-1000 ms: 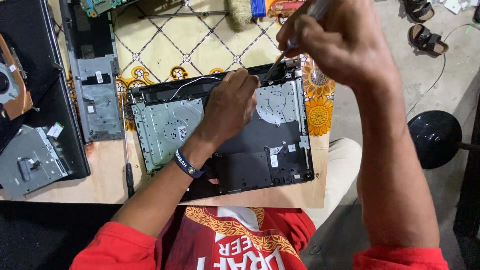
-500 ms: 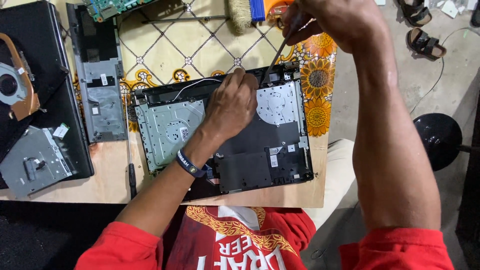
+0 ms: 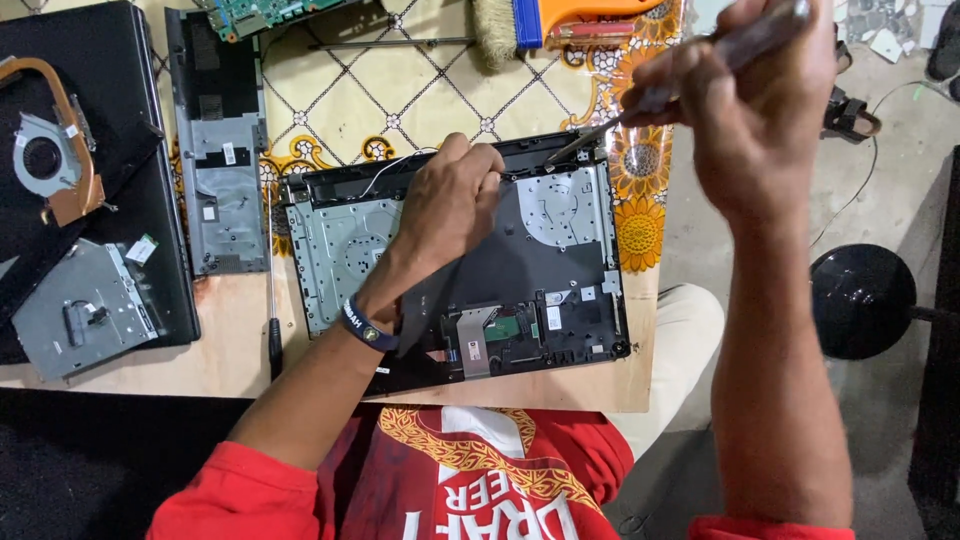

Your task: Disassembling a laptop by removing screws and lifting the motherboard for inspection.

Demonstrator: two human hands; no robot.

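An opened laptop base lies bottom-up on the wooden table, its metal plates and circuit parts exposed. My left hand presses down flat on its upper middle, fingers curled near the hinge edge, a dark wristband on the wrist. My right hand is raised at the upper right and grips a screwdriver. The screwdriver's tip slants down to the laptop's top right corner.
A detached laptop panel lies left of the base. Further left, a black lid carries a copper cooling fan and a silver drive. A brush and green circuit board lie at the top. A black stool stands right.
My right hand has shifted right and slightly down with the screwdriver, its tip still at the laptop's top right corner. My left hand stays pressed on the base.
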